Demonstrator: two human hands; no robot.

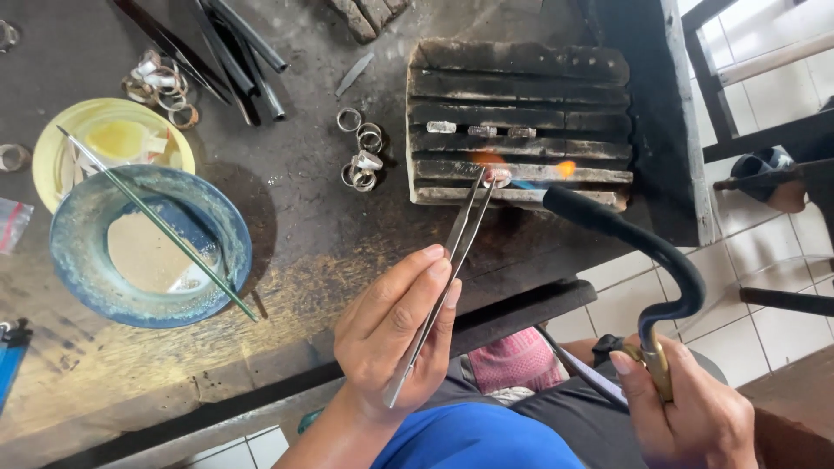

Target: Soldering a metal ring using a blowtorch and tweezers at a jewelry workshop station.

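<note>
Scorched workbench (304,252): left hand (391,334) grip pinched shut on tweezers (452,252), right hand (686,417) fist closed round torch (643,247).

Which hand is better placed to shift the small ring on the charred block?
Left. The left hand already grips the tweezers, whose tips sit at the ring on the charred block. The right hand is busy holding the torch, flame aimed at that spot.

Your left hand (395,334) pinches tweezers (443,269) holding a small ring (498,176) on the charred block (521,122). Your right hand (686,408) grips a black torch (643,247), flame at the ring. Blue bowl (78,260), loose rings (360,156) on desk (304,252).
</note>
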